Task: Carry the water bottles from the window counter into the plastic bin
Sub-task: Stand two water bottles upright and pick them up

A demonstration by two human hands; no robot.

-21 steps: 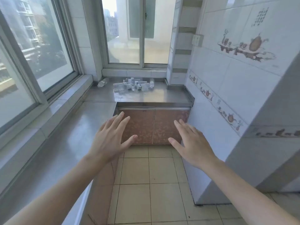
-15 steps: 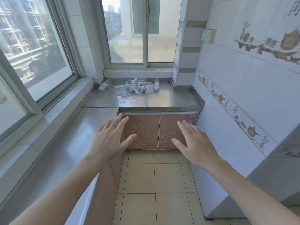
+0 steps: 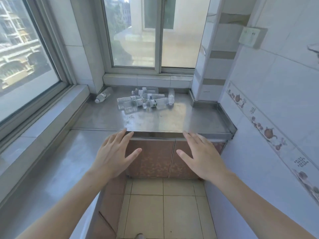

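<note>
Water bottles (image 3: 145, 100), roughly nine, lying on steel counter (image 3: 198, 118); left hand (image 3: 113, 155) and right hand (image 3: 202, 156) spread wide, empty, touching nothing.

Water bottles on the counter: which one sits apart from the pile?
The lone bottle in the counter's left back corner by the side window, lying on its side; the rest cluster mid-counter.
</note>
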